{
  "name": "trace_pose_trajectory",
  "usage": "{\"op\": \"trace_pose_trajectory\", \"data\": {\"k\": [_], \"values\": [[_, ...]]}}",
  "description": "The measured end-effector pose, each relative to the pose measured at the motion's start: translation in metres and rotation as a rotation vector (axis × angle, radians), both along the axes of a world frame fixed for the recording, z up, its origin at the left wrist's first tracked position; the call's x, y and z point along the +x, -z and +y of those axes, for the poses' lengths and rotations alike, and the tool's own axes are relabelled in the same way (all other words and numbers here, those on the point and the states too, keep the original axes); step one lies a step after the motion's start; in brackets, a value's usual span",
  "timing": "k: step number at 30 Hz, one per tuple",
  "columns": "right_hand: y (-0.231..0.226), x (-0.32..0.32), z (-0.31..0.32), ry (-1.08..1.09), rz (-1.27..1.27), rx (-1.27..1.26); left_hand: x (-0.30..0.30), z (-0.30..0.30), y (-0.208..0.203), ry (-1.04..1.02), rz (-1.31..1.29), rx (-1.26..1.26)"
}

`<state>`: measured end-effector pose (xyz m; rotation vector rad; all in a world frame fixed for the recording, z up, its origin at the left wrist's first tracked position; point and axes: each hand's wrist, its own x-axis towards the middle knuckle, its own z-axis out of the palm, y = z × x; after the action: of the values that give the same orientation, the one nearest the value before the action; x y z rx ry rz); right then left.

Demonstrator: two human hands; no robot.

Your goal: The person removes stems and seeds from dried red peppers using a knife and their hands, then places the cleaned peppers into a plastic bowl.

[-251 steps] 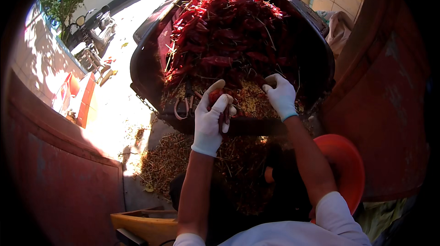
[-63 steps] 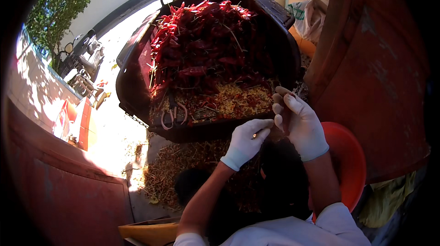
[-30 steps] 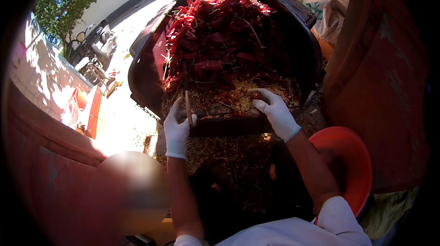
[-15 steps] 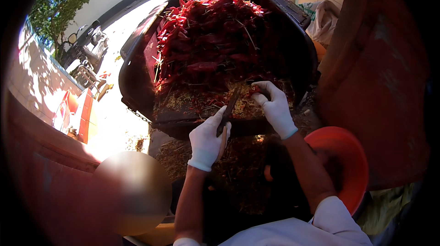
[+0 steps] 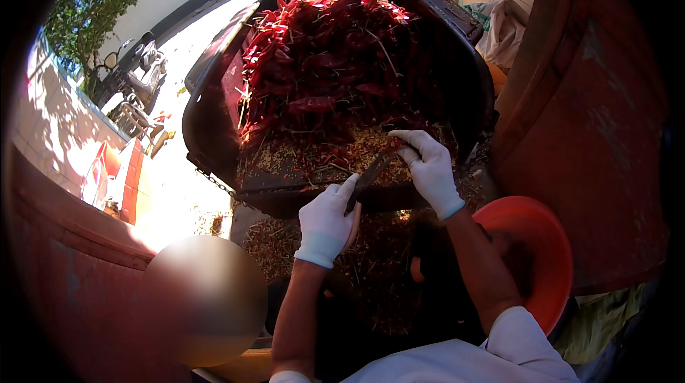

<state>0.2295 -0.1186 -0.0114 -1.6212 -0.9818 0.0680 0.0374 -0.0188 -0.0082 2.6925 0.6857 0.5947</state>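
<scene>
My left hand (image 5: 325, 222), in a white glove, is closed round a dark-bladed cutting tool (image 5: 371, 172); its pale handle shows beside the palm. The blade slants up to the right, toward the fingertips of my right hand (image 5: 430, 169). That hand, also gloved in white, pinches a red chili pepper (image 5: 395, 143), mostly hidden by the fingers. Both hands are over the near end of a dark metal cart tub (image 5: 278, 201). A heap of red chili peppers (image 5: 321, 69) fills the tub's far part, and loose yellowish seeds (image 5: 275, 158) lie nearer to me.
An orange-red basin (image 5: 553, 254) stands beside my right forearm. Stems and scraps (image 5: 271, 240) litter the ground below the tub. Large red metal panels (image 5: 585, 147) rise on the right. A parked motorcycle (image 5: 146, 69) and a leafy tree (image 5: 103, 1) are at the far left.
The blade has tilted further to the right, its tip now lower and nearer my right fingers. My left hand has shifted slightly right; my right hand has hardly moved.
</scene>
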Motion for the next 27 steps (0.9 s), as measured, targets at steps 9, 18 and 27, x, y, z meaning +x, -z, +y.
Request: {"op": "trace_pose_trajectory", "data": {"k": [9,18,27], "values": [[0.006,-0.001,0.001,0.03,-0.344,-0.071,-0.006,0.007,0.001,0.039,0.077,-0.02],[0.001,-0.011,0.001,-0.05,0.016,-0.118,-0.004,0.011,0.009,0.057,-0.007,-0.063],[0.007,-0.011,-0.006,-0.059,0.202,-0.023,0.001,0.01,-0.003,0.083,0.058,-0.288]]}}
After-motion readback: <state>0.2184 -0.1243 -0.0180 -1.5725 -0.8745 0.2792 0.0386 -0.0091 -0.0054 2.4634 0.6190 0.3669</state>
